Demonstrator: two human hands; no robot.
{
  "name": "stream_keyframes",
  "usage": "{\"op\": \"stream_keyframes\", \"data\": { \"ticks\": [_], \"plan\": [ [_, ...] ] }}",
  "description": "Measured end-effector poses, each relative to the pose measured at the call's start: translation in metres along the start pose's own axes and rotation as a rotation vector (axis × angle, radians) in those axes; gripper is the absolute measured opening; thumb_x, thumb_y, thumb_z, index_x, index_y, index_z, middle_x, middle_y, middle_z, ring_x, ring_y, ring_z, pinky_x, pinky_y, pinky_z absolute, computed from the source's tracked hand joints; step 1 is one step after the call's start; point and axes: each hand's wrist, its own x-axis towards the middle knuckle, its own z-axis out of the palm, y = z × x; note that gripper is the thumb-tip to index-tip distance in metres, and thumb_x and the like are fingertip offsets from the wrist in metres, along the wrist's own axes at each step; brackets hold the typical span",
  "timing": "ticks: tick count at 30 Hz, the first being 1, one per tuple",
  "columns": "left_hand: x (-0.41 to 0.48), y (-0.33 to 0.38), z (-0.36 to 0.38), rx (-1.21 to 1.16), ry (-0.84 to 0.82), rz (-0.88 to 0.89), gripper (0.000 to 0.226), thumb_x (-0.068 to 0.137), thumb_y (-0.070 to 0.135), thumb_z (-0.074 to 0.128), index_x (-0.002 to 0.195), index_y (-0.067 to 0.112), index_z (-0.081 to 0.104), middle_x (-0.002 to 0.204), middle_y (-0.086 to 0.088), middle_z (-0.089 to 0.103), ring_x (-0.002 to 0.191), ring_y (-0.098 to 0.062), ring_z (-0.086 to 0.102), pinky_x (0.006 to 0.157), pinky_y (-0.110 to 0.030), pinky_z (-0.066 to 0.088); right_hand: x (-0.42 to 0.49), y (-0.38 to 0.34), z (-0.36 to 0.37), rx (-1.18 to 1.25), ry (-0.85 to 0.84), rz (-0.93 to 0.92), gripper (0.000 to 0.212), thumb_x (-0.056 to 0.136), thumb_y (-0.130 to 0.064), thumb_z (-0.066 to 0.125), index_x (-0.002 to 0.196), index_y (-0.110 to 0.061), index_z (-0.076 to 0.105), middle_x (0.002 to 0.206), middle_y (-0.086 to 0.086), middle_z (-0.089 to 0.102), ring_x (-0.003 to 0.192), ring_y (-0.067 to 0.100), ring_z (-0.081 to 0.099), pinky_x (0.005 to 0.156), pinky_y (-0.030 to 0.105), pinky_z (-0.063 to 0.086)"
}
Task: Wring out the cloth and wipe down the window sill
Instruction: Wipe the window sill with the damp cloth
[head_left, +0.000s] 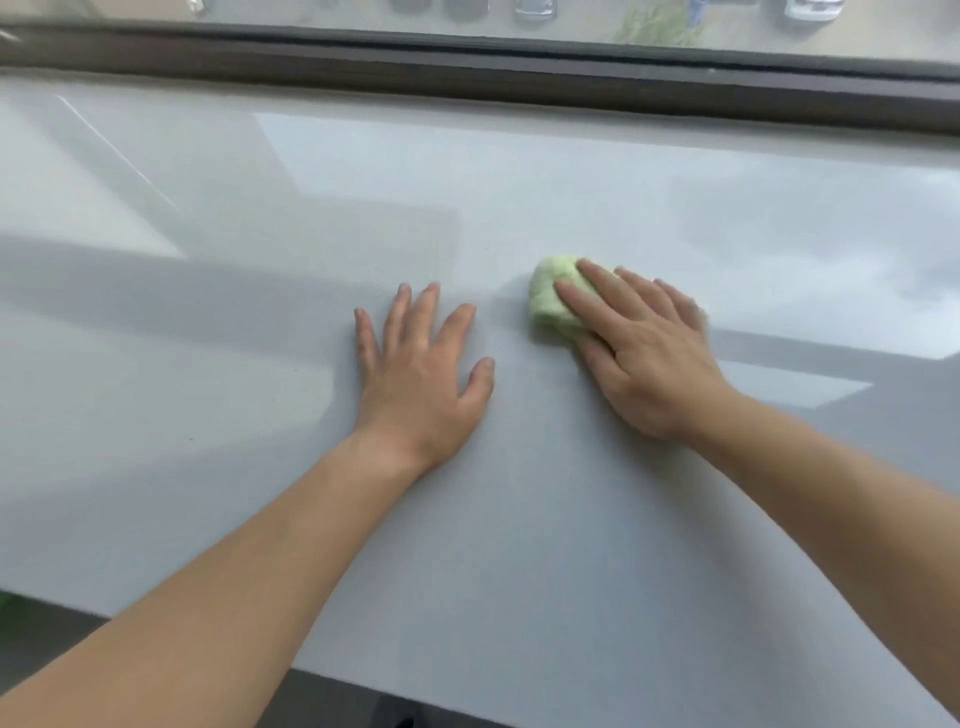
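A wide, glossy pale grey window sill (519, 519) fills the view. A bunched light green cloth (550, 296) lies on it right of centre. My right hand (644, 353) presses down on the cloth, fingers spread over its right half, so part of the cloth is hidden under the palm. My left hand (421, 374) rests flat on the bare sill to the left of the cloth, fingers apart, holding nothing. A gap of bare sill separates the left hand from the cloth.
A dark brown window frame (519, 67) runs along the far edge of the sill, with glass above it showing parked cars outside. The sill's near edge (363, 680) drops off to a dark floor. Something green shows at the left edge (8, 608).
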Motion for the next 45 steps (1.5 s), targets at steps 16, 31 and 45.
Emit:
{"op": "stream_keyframes", "data": {
  "ticks": [16, 31, 45],
  "plan": [
    [0.069, 0.015, 0.016, 0.153, -0.034, -0.084, 0.075, 0.08, 0.063, 0.012, 0.15, 0.036, 0.016, 0.164, -0.001, 0.001, 0.149, -0.023, -0.008, 0.116, -0.058, -0.005, 0.155, 0.023, -0.009, 0.015, 0.079, 0.058, 0.051, 0.099, -0.041, 0.025, 0.15, -0.042, 0.021, 0.163, -0.007, 0.013, 0.148, 0.027, 0.012, 0.118, 0.048, 0.005],
    [0.084, 0.053, 0.024, 0.176, -0.078, -0.135, 0.071, 0.085, 0.066, 0.013, 0.151, 0.042, 0.003, 0.164, -0.003, -0.01, 0.147, -0.03, -0.02, 0.112, -0.066, -0.009, 0.163, 0.088, -0.028, -0.064, 0.008, -0.252, 0.055, 0.096, -0.051, 0.019, 0.15, -0.043, 0.023, 0.161, -0.01, 0.021, 0.145, 0.024, 0.023, 0.116, 0.044, 0.012],
    [0.085, 0.055, 0.023, 0.201, -0.099, -0.148, 0.071, 0.085, 0.067, 0.01, 0.151, 0.042, 0.0, 0.163, 0.0, -0.013, 0.147, -0.028, -0.021, 0.112, -0.065, -0.01, 0.159, 0.134, -0.043, 0.013, 0.132, 0.178, 0.048, 0.098, -0.037, 0.031, 0.146, -0.042, 0.028, 0.161, -0.009, 0.021, 0.143, 0.027, 0.023, 0.116, 0.045, 0.01]
  ]
}}
